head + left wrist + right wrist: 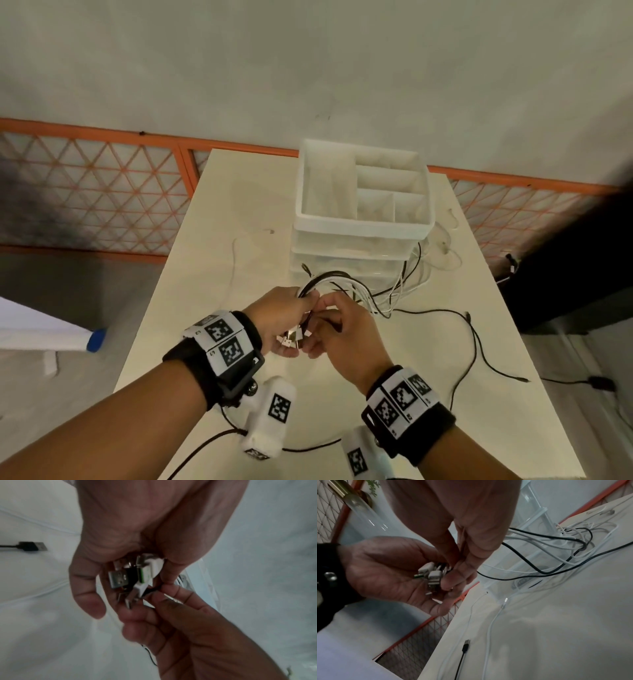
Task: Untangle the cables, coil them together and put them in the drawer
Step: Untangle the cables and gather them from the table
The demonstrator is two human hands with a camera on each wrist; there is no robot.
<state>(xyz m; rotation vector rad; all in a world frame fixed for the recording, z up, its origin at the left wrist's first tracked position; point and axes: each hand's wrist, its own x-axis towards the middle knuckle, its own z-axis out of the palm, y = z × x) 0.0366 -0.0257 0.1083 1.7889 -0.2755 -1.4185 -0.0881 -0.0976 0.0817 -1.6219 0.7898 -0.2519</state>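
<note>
Left hand (274,317) fingers curled around bunched cable plugs (293,341), right hand (337,329) pinching cables (346,286) beside them, drawer unit (363,226) just behind.

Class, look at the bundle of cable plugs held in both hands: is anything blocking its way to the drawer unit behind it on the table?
No object stands between the cable plugs and the drawer unit. However, the drawers look closed, and loose cables trail from both hands across the table beside the unit, uncoiled.
</note>
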